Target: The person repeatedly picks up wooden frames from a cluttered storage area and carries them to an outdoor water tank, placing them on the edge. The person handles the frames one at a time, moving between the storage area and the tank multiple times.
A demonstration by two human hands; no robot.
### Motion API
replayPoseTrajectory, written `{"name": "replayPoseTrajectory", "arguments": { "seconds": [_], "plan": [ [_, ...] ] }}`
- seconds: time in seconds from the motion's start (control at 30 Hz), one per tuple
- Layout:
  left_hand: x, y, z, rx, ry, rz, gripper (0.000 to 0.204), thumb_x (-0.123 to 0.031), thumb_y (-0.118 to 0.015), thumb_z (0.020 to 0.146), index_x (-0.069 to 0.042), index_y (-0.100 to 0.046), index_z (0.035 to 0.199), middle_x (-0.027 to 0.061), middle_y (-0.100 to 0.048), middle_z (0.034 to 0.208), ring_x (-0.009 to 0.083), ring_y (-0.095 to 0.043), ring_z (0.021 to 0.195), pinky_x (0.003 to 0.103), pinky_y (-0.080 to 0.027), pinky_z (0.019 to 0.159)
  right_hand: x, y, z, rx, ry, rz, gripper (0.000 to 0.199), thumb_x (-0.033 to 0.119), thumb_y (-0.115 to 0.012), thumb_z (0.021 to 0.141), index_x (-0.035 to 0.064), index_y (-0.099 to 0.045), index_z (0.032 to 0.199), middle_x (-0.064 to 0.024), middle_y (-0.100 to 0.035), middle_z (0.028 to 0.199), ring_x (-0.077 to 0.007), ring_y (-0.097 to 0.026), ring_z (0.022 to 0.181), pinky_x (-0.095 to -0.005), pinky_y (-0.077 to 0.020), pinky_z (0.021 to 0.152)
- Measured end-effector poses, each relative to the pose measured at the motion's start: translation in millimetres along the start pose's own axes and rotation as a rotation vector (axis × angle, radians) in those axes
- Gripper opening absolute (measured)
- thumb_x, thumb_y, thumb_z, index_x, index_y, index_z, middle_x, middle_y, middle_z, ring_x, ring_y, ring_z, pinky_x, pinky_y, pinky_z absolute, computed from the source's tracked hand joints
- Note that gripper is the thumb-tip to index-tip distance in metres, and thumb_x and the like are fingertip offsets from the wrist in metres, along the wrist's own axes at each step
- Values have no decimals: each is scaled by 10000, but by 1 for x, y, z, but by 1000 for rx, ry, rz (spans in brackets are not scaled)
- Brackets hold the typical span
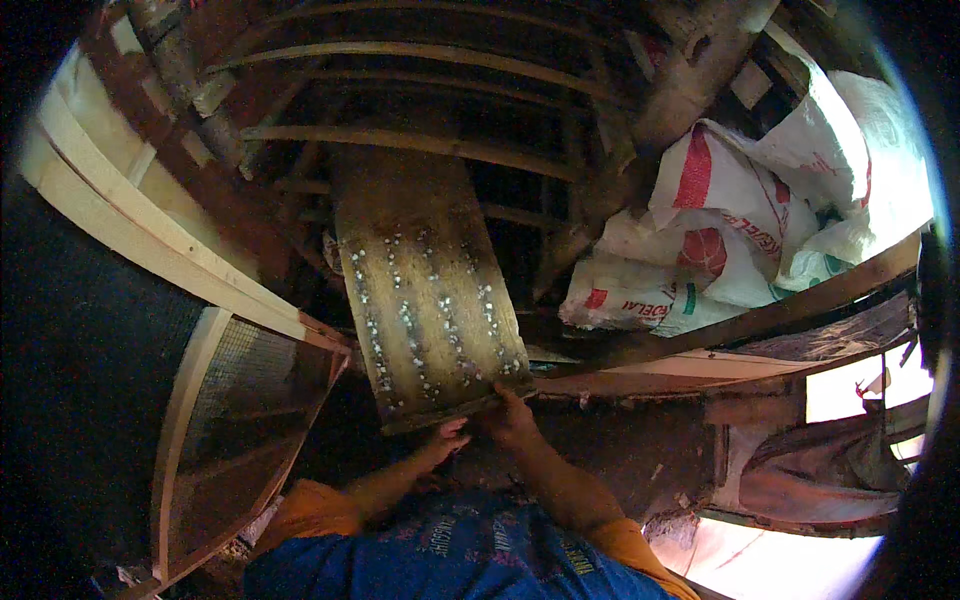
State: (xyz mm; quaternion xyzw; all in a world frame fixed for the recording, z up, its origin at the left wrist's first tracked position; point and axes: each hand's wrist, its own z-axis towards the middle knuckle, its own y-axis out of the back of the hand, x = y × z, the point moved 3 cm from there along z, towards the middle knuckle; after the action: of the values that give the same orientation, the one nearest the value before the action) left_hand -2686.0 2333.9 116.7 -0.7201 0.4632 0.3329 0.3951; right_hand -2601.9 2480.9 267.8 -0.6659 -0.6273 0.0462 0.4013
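Note:
A long tan board (pixel 435 290) stretches away from me, tilted, with several rows of small white and dark specks along its length. My right hand (pixel 512 418) is closed on its near edge close to the right corner, thumb on the upper face and the other fingers hidden below. Just under the middle of that edge is my left hand (pixel 445 440), its fingers loosely bent and apart, with nothing seen in it. Whether the left fingertips touch the board's underside I cannot tell.
Wooden slats (pixel 420 52) cross the dark space around the board's far end. A mesh panel in a wooden frame (pixel 245 400) stands at my left. White woven sacks with red marks (pixel 700 240) lie at the right, behind a wooden beam (pixel 800 310). Crumpled cloth (pixel 820 475) is at the lower right.

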Motion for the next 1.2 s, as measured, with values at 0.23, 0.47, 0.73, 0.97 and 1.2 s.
{"name": "replayPoseTrajectory", "arguments": {
  "seconds": [0.23, 0.47, 0.73, 0.97, 1.2],
  "plan": [
    [-52, 174, -15, -146, 140, -775, 510, -575, -494, 856, -199, -526, 1200, 25, -573, 1106, 187, -545, 900, 433, -441, 831, 15, 11, 13, -74, 245, 148, 375, 150, -607, 733, 5, -550, 1074, -153, -618, 984, -307, -603, 886, -440, -514, 801],
    [-240, 191, 30, 35, 56, -957, 582, -506, -581, 840, -114, -493, 1261, 92, -534, 1238, 317, -497, 1129, 474, -372, 969, 26, 8, -19, -374, 221, 16, 188, 113, -545, 764, 61, -555, 945, -85, -582, 879, -274, -578, 781, -450, -500, 681],
    [-254, 164, 21, -46, -190, -645, 567, -414, -594, 860, -104, -441, 1309, 107, -493, 1286, 324, -461, 1173, 521, -375, 959, 33, -7, -52, -475, 482, 184, 166, 107, -547, 710, 38, -549, 861, -108, -533, 846, -301, -550, 778, -486, -496, 716],
    [-260, 159, -10, 49, -172, -619, 566, -418, -582, 872, -61, -445, 1289, 101, -505, 1269, 294, -498, 1138, 459, -403, 963, 30, 53, -14, -329, 533, 218, 154, 82, -535, 707, 39, -545, 854, -101, -531, 805, -280, -557, 706, -440, -519, 654],
    [-217, 183, -8, 302, 6, -749, 463, -336, -556, 900, -58, -469, 1260, 118, -531, 1243, 305, -513, 1124, 476, -400, 962, 2, 84, -3, -562, 955, -448, 229, 237, -541, 793, 49, -600, 910, -71, -606, 819, -221, -589, 721, -421, -492, 613]
  ]
}}
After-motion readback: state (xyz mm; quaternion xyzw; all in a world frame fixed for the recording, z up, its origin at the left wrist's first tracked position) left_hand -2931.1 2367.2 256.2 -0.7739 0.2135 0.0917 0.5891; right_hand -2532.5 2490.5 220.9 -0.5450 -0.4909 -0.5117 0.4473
